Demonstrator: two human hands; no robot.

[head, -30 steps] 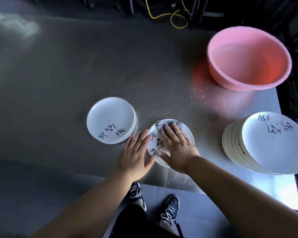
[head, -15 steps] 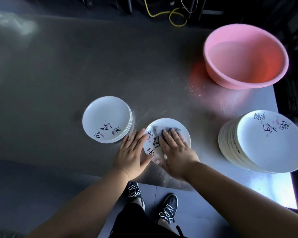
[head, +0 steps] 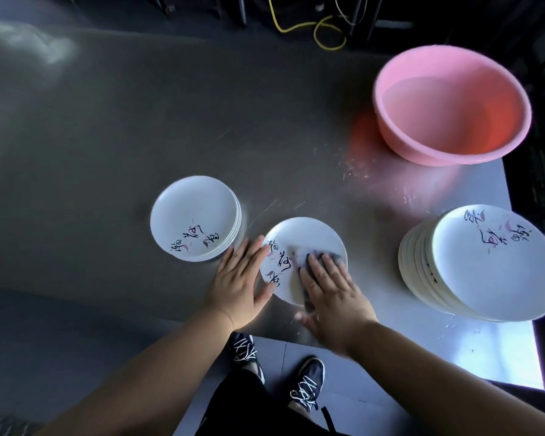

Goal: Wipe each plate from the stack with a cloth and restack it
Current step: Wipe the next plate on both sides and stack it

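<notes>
Small white glazed plate (head: 309, 243) on bench beside short stack: stiff, slick, breakable; my left hand (head: 238, 283) flat steadies its rim, right hand (head: 334, 294) flat presses soft grey cloth (head: 323, 258).

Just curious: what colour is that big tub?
Pink tub, clearest in the head view.

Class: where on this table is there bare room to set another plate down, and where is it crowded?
Free: the wide grey table left of the pink basin and beyond the small stack. Crowded: the near edge, where both hands work the single plate between the small stack and the tall stack.
</notes>
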